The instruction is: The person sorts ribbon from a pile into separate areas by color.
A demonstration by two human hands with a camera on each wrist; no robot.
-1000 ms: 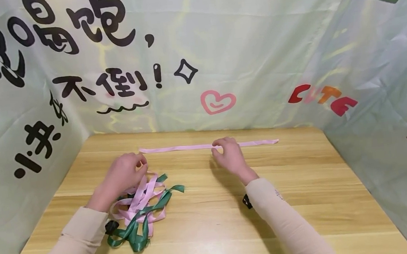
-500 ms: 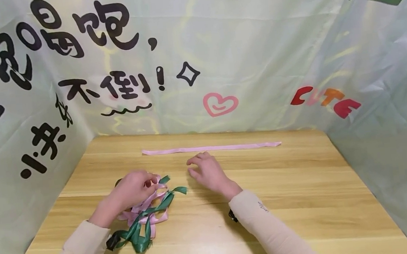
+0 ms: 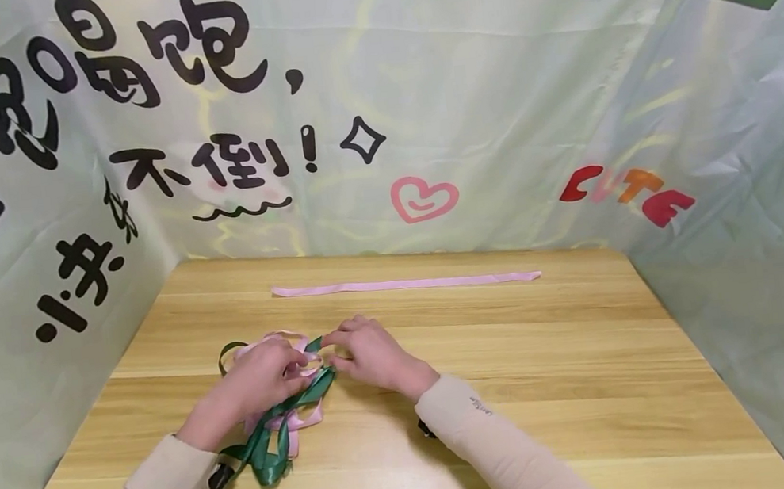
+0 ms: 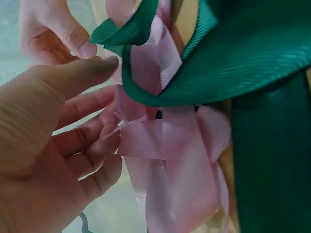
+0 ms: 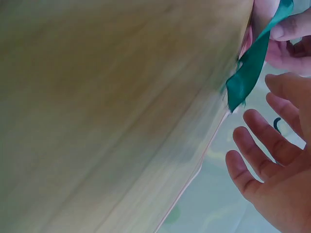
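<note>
A tangled pile of pink ribbons (image 4: pixel 184 160) and green ribbons (image 3: pixel 270 468) lies on the table's left side. My left hand (image 3: pixel 263 381) is over this pile. In the left wrist view its thumb stands apart from the bent fingers, whose tips touch the pink ribbon. My right hand (image 3: pixel 375 358) reaches in from the right, by the loose end of a green ribbon (image 5: pixel 245 85). In the right wrist view its fingers are spread and gently bent, with nothing between them. The left hand hides part of the pile in the head view.
One pink ribbon (image 3: pixel 403 284) lies stretched straight across the back of the wooden table (image 3: pixel 558 386). A printed cloth (image 3: pixel 491 91) hangs behind the table and along both sides.
My right hand has come away from the straight pink ribbon, moving left and nearer to the pile. My left hand has moved slightly right and down onto the pile.
</note>
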